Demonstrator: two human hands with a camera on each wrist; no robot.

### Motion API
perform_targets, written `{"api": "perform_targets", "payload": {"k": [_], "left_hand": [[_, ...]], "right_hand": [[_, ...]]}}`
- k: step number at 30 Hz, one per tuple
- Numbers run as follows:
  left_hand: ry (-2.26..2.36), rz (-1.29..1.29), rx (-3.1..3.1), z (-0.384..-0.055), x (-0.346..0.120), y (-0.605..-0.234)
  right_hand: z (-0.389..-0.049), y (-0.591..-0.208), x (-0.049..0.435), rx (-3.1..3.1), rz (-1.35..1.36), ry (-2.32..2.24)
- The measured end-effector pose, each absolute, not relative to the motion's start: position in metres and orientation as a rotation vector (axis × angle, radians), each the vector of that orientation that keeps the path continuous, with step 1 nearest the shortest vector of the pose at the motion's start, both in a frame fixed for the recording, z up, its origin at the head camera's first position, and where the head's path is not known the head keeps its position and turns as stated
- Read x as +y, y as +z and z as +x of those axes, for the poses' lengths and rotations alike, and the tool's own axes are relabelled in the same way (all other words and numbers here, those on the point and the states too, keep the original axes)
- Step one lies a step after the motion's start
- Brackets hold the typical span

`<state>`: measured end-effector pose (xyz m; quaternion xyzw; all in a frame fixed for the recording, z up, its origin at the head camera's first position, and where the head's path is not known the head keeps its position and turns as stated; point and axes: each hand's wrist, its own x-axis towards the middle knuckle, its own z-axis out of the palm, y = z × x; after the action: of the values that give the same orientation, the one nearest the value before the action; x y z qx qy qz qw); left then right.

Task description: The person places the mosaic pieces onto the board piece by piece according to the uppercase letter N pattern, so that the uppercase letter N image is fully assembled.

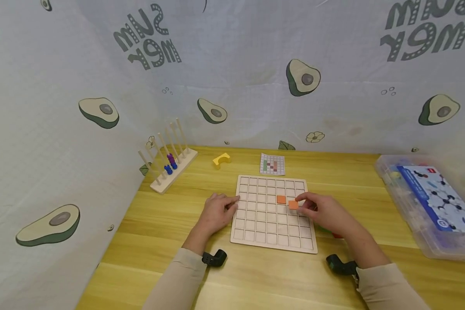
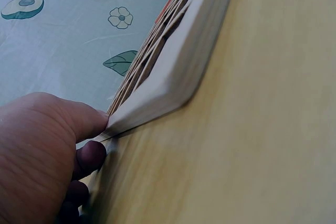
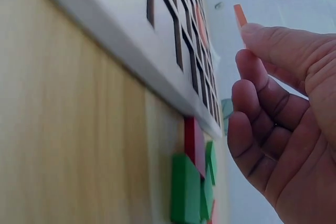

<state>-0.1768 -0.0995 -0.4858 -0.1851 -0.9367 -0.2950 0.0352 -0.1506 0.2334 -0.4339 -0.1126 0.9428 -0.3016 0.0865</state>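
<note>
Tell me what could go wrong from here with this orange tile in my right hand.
The tile is pinched near its edge, so it might slip. Lowered out of line, it could land crooked on the gridded board. Your right hand might also nudge the blocks lying close beside the board.

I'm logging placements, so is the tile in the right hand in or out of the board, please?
Out: the right hand pinches the orange tile, and the right wrist view shows it held clear of the board.
</note>
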Motion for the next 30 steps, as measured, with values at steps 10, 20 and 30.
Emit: {"api": "perform_targets", "payload": {"k": [10, 20, 30], "left_hand": [[-0.923, -0.575, -2.869, -0.176, -0.100, -0.486], [-0.922, -0.573, -2.882, -0.176, -0.100, -0.485], [-0.916, -0.581, -2.866, -0.174, -0.099, -0.483]], "right_hand": [[-0.149, -0.434, 0.218, 2.818, -0.359, -1.009], [-0.153, -0.442, 0.206, 2.731, -0.223, -1.037], [-0.153, -0.452, 0.204, 2.784, -0.229, -0.981]]}}
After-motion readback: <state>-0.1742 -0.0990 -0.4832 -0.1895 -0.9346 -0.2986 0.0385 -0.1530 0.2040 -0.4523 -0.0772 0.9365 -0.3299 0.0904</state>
